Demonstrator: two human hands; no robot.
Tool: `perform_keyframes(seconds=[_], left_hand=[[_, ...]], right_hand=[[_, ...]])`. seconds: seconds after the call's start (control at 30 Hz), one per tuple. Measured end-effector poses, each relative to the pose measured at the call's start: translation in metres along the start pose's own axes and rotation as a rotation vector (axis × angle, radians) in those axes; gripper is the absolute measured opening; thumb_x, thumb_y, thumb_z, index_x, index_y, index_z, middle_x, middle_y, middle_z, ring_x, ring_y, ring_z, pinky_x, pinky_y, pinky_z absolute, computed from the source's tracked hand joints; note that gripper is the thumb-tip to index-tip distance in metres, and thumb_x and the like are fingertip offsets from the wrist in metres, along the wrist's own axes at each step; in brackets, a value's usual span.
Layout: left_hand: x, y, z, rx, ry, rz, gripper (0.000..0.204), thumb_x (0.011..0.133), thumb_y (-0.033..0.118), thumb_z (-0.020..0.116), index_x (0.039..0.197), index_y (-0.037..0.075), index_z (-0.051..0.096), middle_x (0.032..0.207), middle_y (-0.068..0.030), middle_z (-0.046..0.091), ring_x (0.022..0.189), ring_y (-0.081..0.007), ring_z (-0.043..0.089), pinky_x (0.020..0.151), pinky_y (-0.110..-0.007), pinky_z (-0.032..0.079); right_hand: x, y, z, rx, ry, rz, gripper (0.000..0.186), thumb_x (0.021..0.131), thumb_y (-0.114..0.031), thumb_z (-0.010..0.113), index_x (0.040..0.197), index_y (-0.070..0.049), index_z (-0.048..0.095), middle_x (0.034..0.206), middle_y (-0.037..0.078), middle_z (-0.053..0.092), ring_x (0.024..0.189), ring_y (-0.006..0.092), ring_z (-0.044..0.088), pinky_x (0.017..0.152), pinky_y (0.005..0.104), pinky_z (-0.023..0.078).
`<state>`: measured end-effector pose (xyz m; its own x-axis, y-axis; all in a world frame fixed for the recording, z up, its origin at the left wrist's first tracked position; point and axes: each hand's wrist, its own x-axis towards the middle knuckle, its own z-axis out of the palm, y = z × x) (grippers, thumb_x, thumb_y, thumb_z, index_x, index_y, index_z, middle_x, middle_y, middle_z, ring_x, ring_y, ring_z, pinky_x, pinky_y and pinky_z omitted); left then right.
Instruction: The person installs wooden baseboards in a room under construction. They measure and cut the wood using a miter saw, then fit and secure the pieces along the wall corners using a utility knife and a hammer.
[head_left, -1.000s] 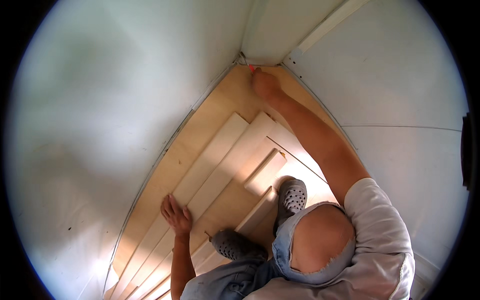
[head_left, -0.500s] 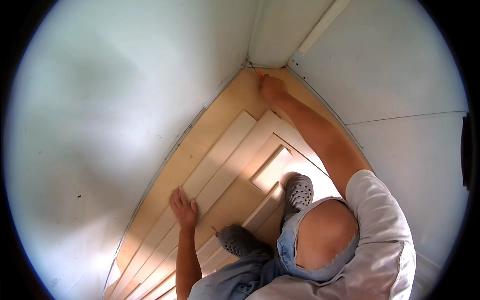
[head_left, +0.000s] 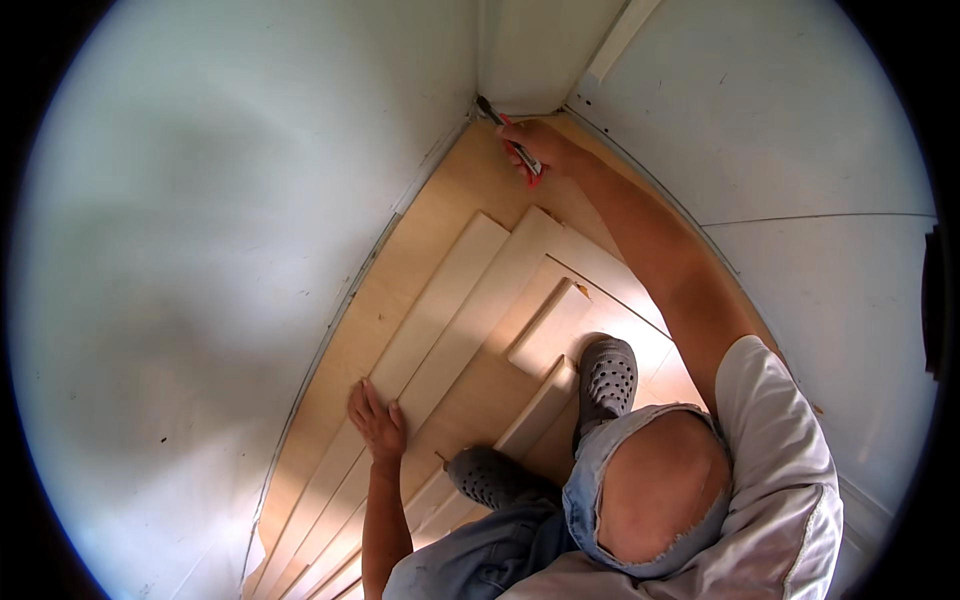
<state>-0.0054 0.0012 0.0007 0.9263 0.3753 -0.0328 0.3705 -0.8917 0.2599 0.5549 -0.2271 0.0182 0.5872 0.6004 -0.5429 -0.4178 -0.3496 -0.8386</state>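
Big pale-blue flat wall point(head_left: 230, 250): fills the left of the frame.
Tan wooden floor point(head_left: 410, 275): middle, narrowing toward the top.
Long pale wooden boards point(head_left: 455, 287): side by side, middle to lower left.
Left hand point(head_left: 380, 422): lower left of middle, fingers a bit spread on the boards.
Right hand point(head_left: 538, 142): top middle, fingers curled around a thin red-and-black tool point(head_left: 527, 160).
Tool: top middle, dark tip at the corner.

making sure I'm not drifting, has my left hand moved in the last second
No, not noticeably: judged against the far end of the long pale board, your left hand rests at about the same place along it.
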Motion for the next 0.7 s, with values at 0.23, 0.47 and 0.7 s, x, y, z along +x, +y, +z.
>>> perform_keyframes(seconds=[0.23, 0.47, 0.7], left_hand=[[0.003, 0.002, -0.001, -0.017, -0.025, -0.025, 0.063, 0.104, 0.034, 0.044, 0.152, -0.005, 0.034, 0.151, -0.0267, 0.035, 0.138, -0.0459, 0.033, 0.115, -0.056, 0.027], [0.006, -0.001, 0.001, -0.043, -0.062, -0.039, 0.065, 0.103, 0.034, 0.047, 0.152, -0.005, 0.031, 0.151, -0.0261, 0.034, 0.138, -0.0474, 0.032, 0.115, -0.059, 0.026], [0.002, 0.000, 0.001, -0.014, -0.049, -0.025, 0.064, 0.104, 0.033, 0.044, 0.154, -0.005, 0.030, 0.153, -0.0259, 0.033, 0.140, -0.0449, 0.031, 0.116, -0.056, 0.025]], right_hand=[[-0.007, -0.005, 0.001, -0.771, 0.291, -0.205, 0.042, 0.099, -0.042, 0.056, 0.085, -0.003, 0.062, 0.075, 0.015, 0.067, 0.074, 0.0295, 0.069, 0.064, 0.0426, 0.054], [-0.001, 0.001, 0.036, -1.093, 0.563, -0.314, 0.027, 0.095, -0.022, 0.052, 0.098, 0.002, 0.065, 0.091, 0.020, 0.072, 0.085, 0.0383, 0.070, 0.076, 0.0508, 0.054], [-0.009, -0.010, 0.032, -1.381, 0.446, -0.245, 0.029, 0.100, -0.026, 0.050, 0.100, 0.000, 0.063, 0.089, 0.021, 0.071, 0.076, 0.0359, 0.070, 0.066, 0.0476, 0.056]])
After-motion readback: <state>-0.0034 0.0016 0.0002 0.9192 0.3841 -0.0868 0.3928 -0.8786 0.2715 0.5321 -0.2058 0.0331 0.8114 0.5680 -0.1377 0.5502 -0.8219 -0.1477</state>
